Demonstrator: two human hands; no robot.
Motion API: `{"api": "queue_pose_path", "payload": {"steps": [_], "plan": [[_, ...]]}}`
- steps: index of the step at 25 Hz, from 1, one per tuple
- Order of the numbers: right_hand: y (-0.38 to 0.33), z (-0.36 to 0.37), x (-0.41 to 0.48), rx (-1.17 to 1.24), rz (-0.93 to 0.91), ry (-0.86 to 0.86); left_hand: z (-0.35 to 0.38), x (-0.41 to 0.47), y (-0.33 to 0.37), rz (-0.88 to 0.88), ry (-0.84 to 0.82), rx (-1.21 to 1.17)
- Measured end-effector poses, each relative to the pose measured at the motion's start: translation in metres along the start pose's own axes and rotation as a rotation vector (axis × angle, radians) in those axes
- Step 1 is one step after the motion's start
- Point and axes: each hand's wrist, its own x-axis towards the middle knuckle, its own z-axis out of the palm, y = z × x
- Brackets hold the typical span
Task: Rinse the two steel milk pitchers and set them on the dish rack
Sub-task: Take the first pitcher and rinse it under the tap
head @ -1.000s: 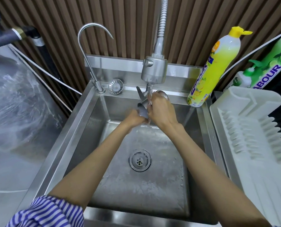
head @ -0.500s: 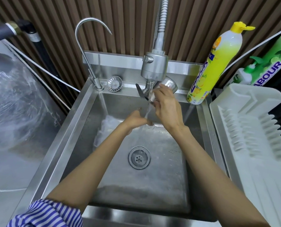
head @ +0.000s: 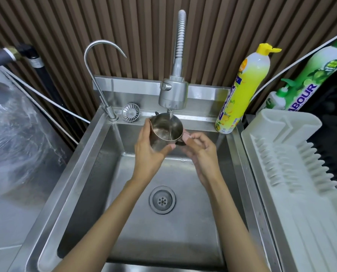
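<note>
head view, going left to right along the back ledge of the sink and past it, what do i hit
thin gooseneck tap → round strainer cap → sprayer tap head → yellow soap bottle → white dish rack. The steel pitcher sits under the sprayer, so it is left out.

Brown slatted wall [head: 144,36] behind a steel sink [head: 89,173]; left counter [head: 10,193] seems wrapped in clear film.

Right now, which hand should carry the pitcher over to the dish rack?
Right, probably: the right hand is at the handle of the pitcher, on the dish rack side; the left hand grips its body, farther off.
</note>
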Motion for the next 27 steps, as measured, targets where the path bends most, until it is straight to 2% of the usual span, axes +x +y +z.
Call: {"api": "queue_pose_path", "payload": {"steps": [3, 7, 10, 14, 16, 19, 22, 24, 27], "plan": [[-0.008, 0.007, -0.005, -0.070, 0.012, -0.005, -0.014, -0.005, 0.015, 0.084, 0.041, 0.151], [-0.030, 0.015, -0.007, -0.361, 0.030, 0.134, -0.018, -0.008, 0.020, 0.003, 0.061, 0.292], [-0.051, 0.017, -0.010, -0.700, 0.012, 0.211, -0.015, -0.012, 0.019, -0.063, 0.000, 0.179], [-0.068, 0.026, -0.020, -1.022, -0.200, 0.250, 0.001, -0.008, 0.014, -0.131, -0.120, -0.131], [-0.067, 0.027, -0.024, -0.911, -0.253, 0.209, 0.005, 0.001, 0.014, -0.136, -0.131, -0.271], [-0.056, 0.019, -0.021, -0.457, -0.141, 0.049, 0.001, 0.014, 0.018, -0.021, -0.084, -0.271], [-0.037, 0.014, -0.014, -0.103, -0.025, -0.052, -0.007, 0.014, 0.027, 0.162, 0.018, -0.028], [-0.026, 0.014, -0.012, 0.082, 0.055, -0.089, -0.012, 0.007, 0.036, 0.224, 0.098, 0.150], [-0.022, 0.016, -0.012, 0.028, 0.119, -0.068, -0.019, 0.002, 0.044, 0.158, 0.152, 0.342]]}}
